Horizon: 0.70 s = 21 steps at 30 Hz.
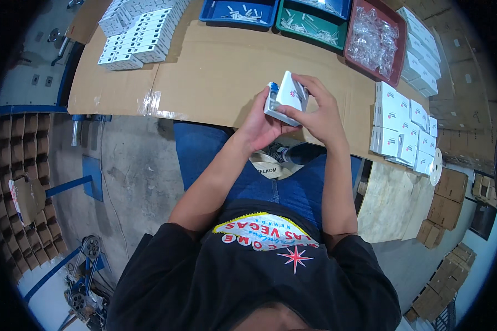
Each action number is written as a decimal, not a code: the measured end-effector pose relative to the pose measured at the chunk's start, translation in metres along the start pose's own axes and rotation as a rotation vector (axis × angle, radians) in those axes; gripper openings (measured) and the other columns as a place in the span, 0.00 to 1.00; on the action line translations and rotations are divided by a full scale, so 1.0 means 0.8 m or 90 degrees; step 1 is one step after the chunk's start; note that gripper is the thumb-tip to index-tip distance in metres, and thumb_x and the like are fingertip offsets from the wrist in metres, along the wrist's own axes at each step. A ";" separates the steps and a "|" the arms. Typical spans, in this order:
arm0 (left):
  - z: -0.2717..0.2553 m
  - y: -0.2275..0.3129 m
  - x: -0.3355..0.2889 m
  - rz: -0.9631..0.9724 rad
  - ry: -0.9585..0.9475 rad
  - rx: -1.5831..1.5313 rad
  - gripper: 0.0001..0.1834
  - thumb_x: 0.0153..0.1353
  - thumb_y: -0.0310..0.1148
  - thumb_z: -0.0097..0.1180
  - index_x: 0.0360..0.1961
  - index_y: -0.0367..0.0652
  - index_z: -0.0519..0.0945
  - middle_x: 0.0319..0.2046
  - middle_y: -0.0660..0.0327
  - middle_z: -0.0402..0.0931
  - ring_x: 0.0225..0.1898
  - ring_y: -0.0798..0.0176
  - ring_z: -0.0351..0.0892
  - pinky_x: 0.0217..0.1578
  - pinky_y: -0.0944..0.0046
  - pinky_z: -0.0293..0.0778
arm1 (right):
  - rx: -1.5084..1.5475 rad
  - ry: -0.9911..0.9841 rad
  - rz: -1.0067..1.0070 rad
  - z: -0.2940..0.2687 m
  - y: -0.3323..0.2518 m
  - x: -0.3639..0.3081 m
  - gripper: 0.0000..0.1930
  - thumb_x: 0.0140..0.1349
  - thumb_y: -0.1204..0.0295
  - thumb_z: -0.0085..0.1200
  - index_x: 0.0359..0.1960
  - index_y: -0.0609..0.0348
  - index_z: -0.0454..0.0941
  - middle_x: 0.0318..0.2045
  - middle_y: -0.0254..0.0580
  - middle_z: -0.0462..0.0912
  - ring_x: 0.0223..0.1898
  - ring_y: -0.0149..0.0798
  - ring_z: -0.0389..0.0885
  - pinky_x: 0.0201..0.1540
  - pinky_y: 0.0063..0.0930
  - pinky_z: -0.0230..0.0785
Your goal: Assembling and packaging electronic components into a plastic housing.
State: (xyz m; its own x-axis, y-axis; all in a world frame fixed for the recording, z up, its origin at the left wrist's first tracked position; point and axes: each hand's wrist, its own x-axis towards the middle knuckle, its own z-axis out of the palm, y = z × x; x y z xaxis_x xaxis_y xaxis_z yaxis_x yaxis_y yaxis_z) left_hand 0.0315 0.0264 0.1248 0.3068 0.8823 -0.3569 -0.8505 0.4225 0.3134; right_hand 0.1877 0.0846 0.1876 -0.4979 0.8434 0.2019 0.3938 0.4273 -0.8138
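Over the near edge of the cardboard-covered table, both my hands hold a small white box (291,97) with a red mark on its lid. My left hand (261,122) cups the box from below and along its left side. The fingers of my right hand (321,113) wrap the lid's right edge, with the thumb across its front. The lid stands tilted up from the base, and something blue and some clear material show in the gap at the left. What else lies inside is hidden by the lid and my fingers.
Stacked white boxes stand at the table's far left (143,41) and right (400,124). Along the far edge are a blue tray (234,22) and a green tray (309,37) of small white pieces, and a red tray (350,52) of clear plastic parts. A white disc (436,167) sits at the right corner.
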 end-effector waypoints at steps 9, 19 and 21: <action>0.000 -0.003 0.002 0.009 0.005 0.009 0.30 0.78 0.58 0.35 0.65 0.46 0.70 0.54 0.55 0.79 0.54 0.55 0.82 0.55 0.47 0.81 | 0.006 -0.018 -0.037 0.007 0.008 -0.009 0.36 0.45 0.65 0.79 0.58 0.61 0.81 0.56 0.46 0.82 0.56 0.46 0.83 0.58 0.36 0.76; 0.010 -0.006 0.002 0.012 0.047 0.044 0.33 0.77 0.62 0.31 0.62 0.47 0.73 0.50 0.57 0.80 0.49 0.59 0.83 0.45 0.53 0.81 | 0.005 -0.038 -0.035 0.003 0.011 -0.014 0.38 0.44 0.65 0.79 0.61 0.60 0.80 0.60 0.46 0.80 0.61 0.44 0.79 0.63 0.36 0.71; 0.007 -0.008 0.003 0.015 0.044 0.055 0.33 0.77 0.62 0.31 0.63 0.47 0.72 0.50 0.56 0.80 0.49 0.58 0.84 0.46 0.53 0.81 | 0.014 -0.045 -0.025 0.003 0.012 -0.015 0.38 0.44 0.65 0.80 0.61 0.59 0.80 0.60 0.45 0.80 0.61 0.44 0.79 0.63 0.36 0.71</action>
State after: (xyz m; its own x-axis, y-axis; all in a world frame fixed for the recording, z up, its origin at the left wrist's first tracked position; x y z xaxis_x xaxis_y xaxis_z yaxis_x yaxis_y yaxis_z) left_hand 0.0398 0.0269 0.1267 0.2536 0.8772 -0.4077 -0.8161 0.4203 0.3966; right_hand 0.1958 0.0780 0.1764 -0.5664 0.8005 0.1958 0.3555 0.4517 -0.8183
